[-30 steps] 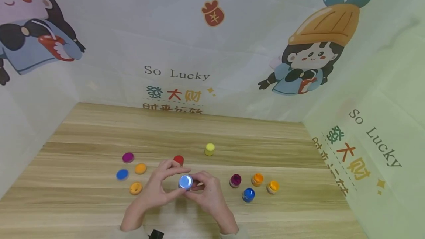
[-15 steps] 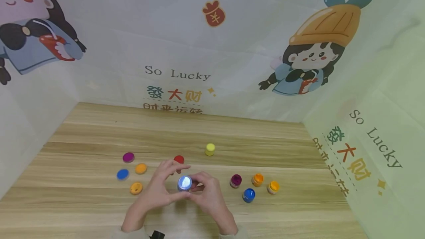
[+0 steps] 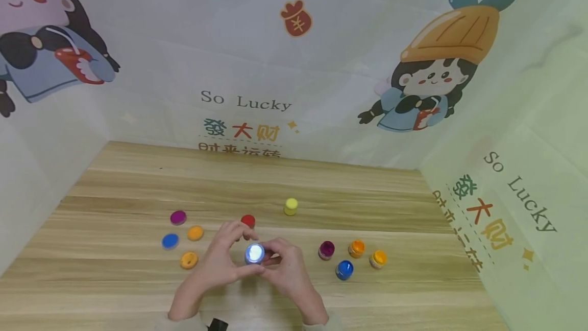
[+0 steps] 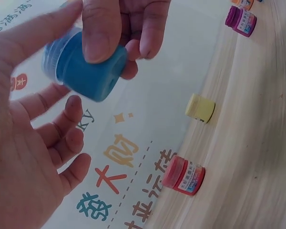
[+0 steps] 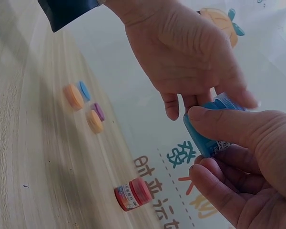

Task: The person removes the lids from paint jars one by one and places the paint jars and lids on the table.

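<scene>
A small light-blue paint jar (image 3: 254, 253) is held above the table between both hands. My right hand (image 3: 289, 267) pinches its body between thumb and fingers. My left hand (image 3: 219, 259) curls round the lid end, its thumb along the lid's edge and its fingers on the other side. In the left wrist view, the jar (image 4: 88, 78) lies tilted, with a clear lid rim towards the left palm. Just beyond the left fingers stands a red paint jar (image 3: 248, 220), partly hidden in the head view. A pale yellow jar (image 3: 291, 207) stands farther back.
To the left lie a purple lid (image 3: 178, 217), a blue lid (image 3: 170, 241) and two orange ones. On the right stand uncovered jars: purple (image 3: 326, 250), blue (image 3: 344, 270), orange (image 3: 356, 249) and yellow-orange (image 3: 378, 259). Printed cloth walls (image 3: 340, 91) border the wooden table.
My left fingers have curled in closer to the jar and the left thumb has slid along its near edge. The jar has shifted slightly left. My right hand keeps its hold.
</scene>
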The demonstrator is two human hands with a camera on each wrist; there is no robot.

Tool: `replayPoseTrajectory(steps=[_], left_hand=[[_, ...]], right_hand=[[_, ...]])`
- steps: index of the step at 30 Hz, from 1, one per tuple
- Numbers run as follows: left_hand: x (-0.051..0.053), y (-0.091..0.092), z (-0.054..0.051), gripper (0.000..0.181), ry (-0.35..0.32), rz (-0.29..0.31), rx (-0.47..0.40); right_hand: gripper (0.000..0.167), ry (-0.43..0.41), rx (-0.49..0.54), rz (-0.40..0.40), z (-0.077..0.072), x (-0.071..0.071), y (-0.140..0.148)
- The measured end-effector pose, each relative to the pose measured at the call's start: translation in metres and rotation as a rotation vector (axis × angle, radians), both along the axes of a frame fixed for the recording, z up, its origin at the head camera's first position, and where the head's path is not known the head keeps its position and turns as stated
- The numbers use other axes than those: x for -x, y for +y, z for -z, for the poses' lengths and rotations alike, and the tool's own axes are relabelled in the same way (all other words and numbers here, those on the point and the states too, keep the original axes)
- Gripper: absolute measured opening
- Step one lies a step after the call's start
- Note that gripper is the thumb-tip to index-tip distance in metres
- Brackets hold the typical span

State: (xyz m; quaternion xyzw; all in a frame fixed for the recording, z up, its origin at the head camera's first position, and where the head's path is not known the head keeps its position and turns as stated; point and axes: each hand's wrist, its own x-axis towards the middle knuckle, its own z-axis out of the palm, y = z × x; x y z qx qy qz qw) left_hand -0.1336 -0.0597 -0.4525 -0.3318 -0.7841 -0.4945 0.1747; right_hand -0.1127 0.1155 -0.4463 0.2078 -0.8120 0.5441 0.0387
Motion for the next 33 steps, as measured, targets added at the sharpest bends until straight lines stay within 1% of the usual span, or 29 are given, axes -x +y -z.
replayPoseTrajectory(steps=[3,6,8,10,14,19,22,25,29,33], left_hand=[[0.000,-0.003,-0.002,0.049,0.005,0.020,-0.012],[0.000,-0.005,-0.005,0.042,0.013,0.030,-0.017],[0.000,-0.005,-0.006,0.037,0.013,0.016,-0.007],[-0.001,-0.004,-0.006,0.035,-0.003,0.001,0.002],[-0.002,-0.001,-0.004,0.037,-0.021,-0.029,-0.005],[-0.003,0.002,-0.003,0.040,-0.001,-0.066,-0.026],[-0.004,0.000,-0.003,0.040,0.012,-0.088,-0.035],[-0.005,-0.007,-0.003,0.039,0.028,-0.119,-0.040],[-0.006,-0.022,0.000,0.039,0.036,-0.174,-0.033],[-0.008,-0.039,0.005,0.040,0.028,-0.243,-0.018]], right_hand=[[0.031,-0.009,-0.002,0.002,-0.001,0.000,0.000],[0.031,-0.023,0.001,0.005,-0.002,0.000,0.000],[0.031,-0.020,-0.002,0.006,-0.002,0.000,0.000],[0.030,-0.013,-0.009,0.005,-0.001,0.000,0.000],[0.028,-0.001,-0.021,0.003,0.001,0.000,-0.001],[0.028,-0.009,-0.024,0.005,0.001,-0.001,-0.002],[0.027,-0.021,-0.023,0.008,0.002,-0.001,-0.002],[0.028,-0.049,-0.030,0.023,0.002,-0.001,0.000],[0.031,-0.089,-0.040,0.060,0.001,-0.002,0.004],[0.034,-0.093,-0.026,0.084,0.002,-0.002,0.010]])
